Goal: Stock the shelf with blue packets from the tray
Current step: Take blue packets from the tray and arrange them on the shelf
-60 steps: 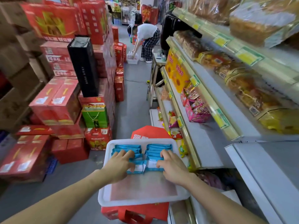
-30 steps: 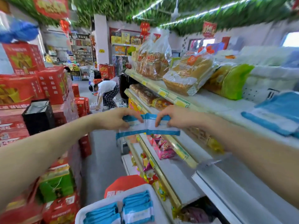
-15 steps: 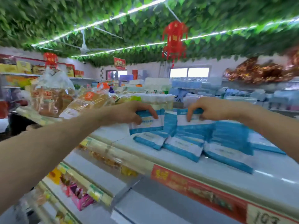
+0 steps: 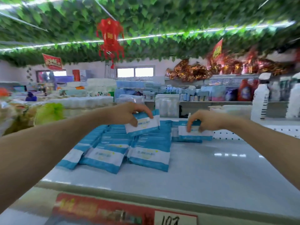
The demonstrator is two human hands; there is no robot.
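The pale, glossy shelf [image 4: 211, 168] has a front lip carrying a red label strip [image 4: 100, 210], with a white price tag [image 4: 175, 219] bearing handwritten digits at the strip's right end. On its left half the blue packets [image 4: 149, 155] lie directly on the surface in three close rows, each packet overlapping the one behind it, running from near the front toward the back. Farther back and to the right, a smaller group of packets [image 4: 186, 138] sits just in front of a perforated white section [image 4: 227, 135] of the shelf.
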